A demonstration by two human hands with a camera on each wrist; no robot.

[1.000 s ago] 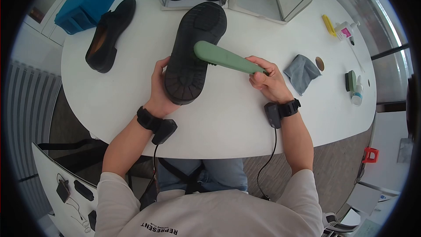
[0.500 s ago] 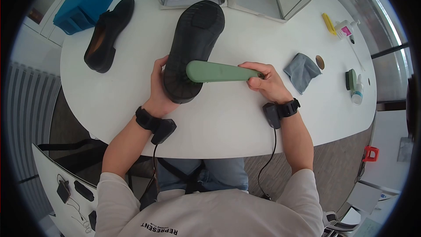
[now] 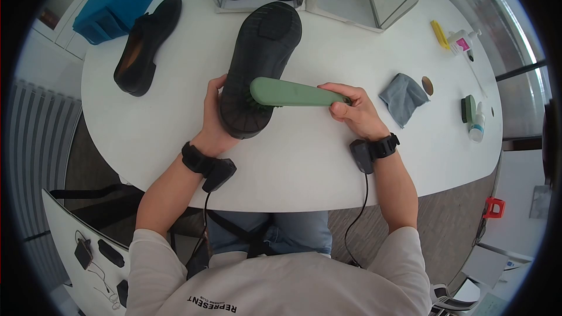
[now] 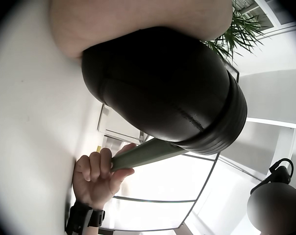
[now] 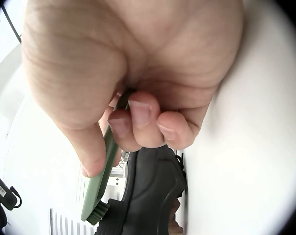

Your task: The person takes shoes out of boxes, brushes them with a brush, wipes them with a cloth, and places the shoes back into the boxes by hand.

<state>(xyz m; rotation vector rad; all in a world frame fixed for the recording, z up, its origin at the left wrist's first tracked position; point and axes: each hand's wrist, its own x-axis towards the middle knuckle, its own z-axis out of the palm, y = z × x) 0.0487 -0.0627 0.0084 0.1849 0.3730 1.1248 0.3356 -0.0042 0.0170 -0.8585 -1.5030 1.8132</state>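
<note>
A black shoe (image 3: 263, 47) is held sole up, its heel toward the person. My left hand (image 3: 212, 120) grips it around the heel end from the left; the left wrist view shows the shoe's smooth dark heel (image 4: 153, 88) close up. In my right hand (image 3: 358, 111) is the handle of a green brush (image 3: 298, 92), pinched between thumb and curled fingers. The brush head lies over the heel part of the sole, and its green bristles (image 5: 97, 214) meet the sole edge in the right wrist view. The matching black shoe (image 3: 146, 47) lies upright at the left.
A blue case (image 3: 120, 6) stands behind the left shoe. At the back are clear boxes (image 3: 357, 0), one with black shoes inside. On the right lie a grey cloth (image 3: 404, 98), a small green brush (image 3: 468, 108), bottles (image 3: 477, 123) and a yellow item (image 3: 438, 34).
The green brush has moved from the middle of the sole down to the heel, then slightly back up, its handle turning more level. The left hand and shoe stay nearly in place.
</note>
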